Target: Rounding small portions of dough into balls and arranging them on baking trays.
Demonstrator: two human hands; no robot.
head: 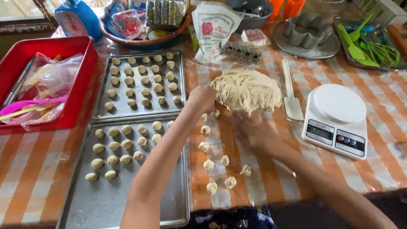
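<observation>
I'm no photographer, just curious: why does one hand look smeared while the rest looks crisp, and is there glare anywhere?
Head view: the right hand is motion-blurred, its fingers indistinct, while the left hand at the dough mound is fairly sharp. Head view: soft daylight, faint shadows, with mild sheen on the near baking tray and the plastic table cover. Head view: the far top edge looks overexposed.

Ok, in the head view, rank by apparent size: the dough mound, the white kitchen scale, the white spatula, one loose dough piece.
1. Pale dough mound, largest.
2. White digital kitchen scale; close to the mound, so unsure.
3. White flat spatula.
4. Small rough dough piece, smallest.
</observation>
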